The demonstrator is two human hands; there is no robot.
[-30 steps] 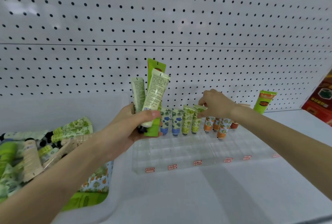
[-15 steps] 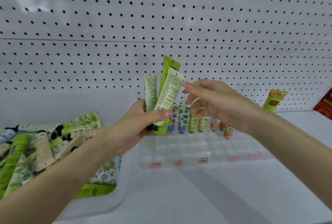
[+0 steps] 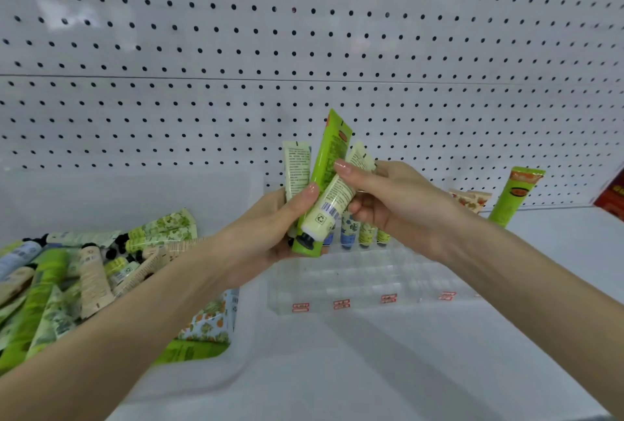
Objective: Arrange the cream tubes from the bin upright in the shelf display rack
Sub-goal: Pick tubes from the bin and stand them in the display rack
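Note:
My left hand (image 3: 266,235) grips a fan of three cream tubes at centre: a pale one (image 3: 297,167), a bright green one (image 3: 329,157) and a cream tube with a black cap (image 3: 332,204). My right hand (image 3: 388,198) pinches that black-capped cream tube near its upper end. Behind and below the hands lies the clear display rack (image 3: 364,282), with several small tubes (image 3: 349,233) upright in its back row. The clear bin (image 3: 236,346) at the left holds several loose tubes (image 3: 87,272).
A tall green tube (image 3: 515,196) stands upright at the rack's right, next to orange-patterned tubes (image 3: 472,199). White pegboard (image 3: 304,49) backs the shelf. A red box (image 3: 613,194) sits at the far right edge. Red labels line the rack's front.
My right hand left the row of tubes in the rack, came across to the left hand's bundle and took hold of the black-capped cream tube, which now tilts to the right.

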